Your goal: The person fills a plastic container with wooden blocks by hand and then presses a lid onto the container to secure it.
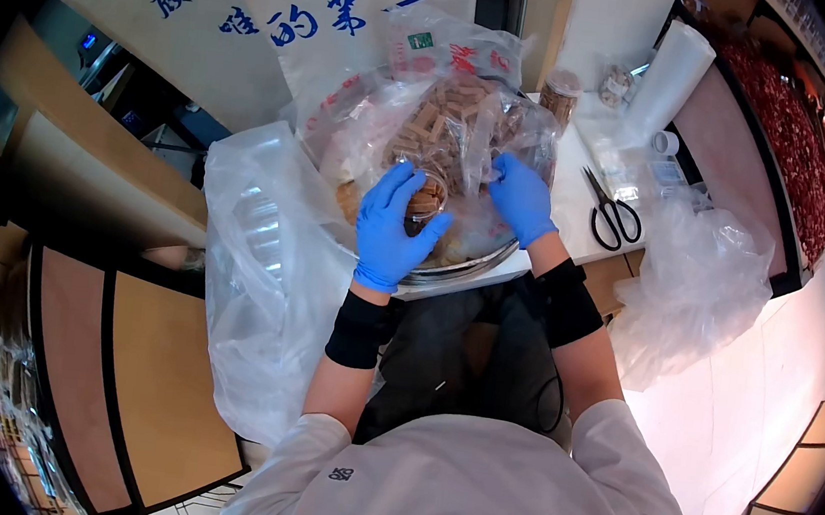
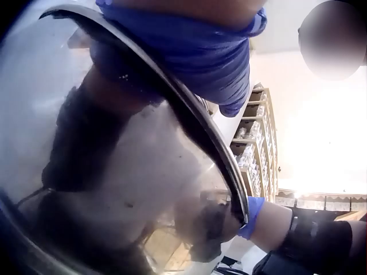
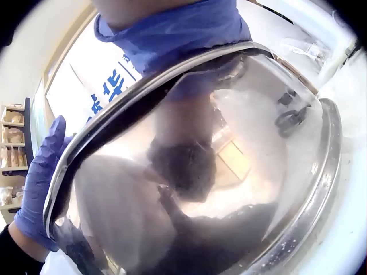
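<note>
A wide steel basin (image 1: 477,264) holds an open clear plastic bag (image 1: 532,129) heaped with short, flat brown pieces (image 1: 463,107). In the head view my left hand (image 1: 393,230), in a blue glove, grips a round clear jar (image 1: 431,199) at the near side of the heap, with brown pieces showing inside it. My right hand (image 1: 522,201), gloved too, has its fingers curled at the bag's plastic on the right and pinches a fold of it. Both wrist views mostly show the basin's shiny outer wall (image 3: 252,166), which hides the fingers.
Black-handled scissors (image 1: 610,213) lie on the white table right of the basin. Beyond them stand a filled jar (image 1: 559,94), a roll of clear plastic (image 1: 671,74) and a small tape roll (image 1: 665,142). Large clear bags hang at the left (image 1: 263,292) and right (image 1: 697,277).
</note>
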The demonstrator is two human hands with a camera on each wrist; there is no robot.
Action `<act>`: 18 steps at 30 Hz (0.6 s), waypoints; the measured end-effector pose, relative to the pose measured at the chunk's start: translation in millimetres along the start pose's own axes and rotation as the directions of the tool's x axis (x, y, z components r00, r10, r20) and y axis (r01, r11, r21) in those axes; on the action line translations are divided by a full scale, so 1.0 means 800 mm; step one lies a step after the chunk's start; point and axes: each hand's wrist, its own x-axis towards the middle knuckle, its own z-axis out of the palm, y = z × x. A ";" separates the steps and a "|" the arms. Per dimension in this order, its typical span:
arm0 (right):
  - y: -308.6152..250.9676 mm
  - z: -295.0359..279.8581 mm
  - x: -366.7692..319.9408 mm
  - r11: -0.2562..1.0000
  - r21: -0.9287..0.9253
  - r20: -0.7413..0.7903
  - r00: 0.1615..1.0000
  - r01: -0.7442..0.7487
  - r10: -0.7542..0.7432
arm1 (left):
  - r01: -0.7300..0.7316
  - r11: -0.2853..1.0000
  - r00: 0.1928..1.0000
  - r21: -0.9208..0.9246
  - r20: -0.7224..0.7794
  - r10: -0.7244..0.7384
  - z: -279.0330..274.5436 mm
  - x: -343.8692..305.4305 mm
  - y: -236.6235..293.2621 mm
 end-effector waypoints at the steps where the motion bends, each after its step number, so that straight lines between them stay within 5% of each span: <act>1: 0.003 0.003 -0.001 1.000 0.001 0.001 1.000 -0.006 0.006 | -0.020 0.999 1.000 0.030 -0.003 0.020 0.000 0.000 0.001; 7: 0.000 0.003 -0.002 0.997 -0.042 -0.063 0.996 0.063 -0.066 | -0.173 0.939 0.984 0.296 0.086 0.155 -0.006 0.010 0.012; 10: -0.002 0.000 -0.004 0.993 -0.081 -0.065 0.993 0.091 -0.097 | -0.114 0.980 0.987 0.161 0.133 0.093 -0.003 0.016 0.005; 14: -0.003 -0.004 -0.004 0.993 -0.059 -0.058 0.992 0.105 -0.108 | 0.009 0.980 0.975 0.199 0.216 -0.053 -0.003 0.036 0.009; 18: -0.009 -0.008 -0.006 0.995 0.002 -0.085 0.992 0.098 -0.097 | 0.021 0.990 0.970 0.140 0.238 -0.054 0.001 0.038 0.007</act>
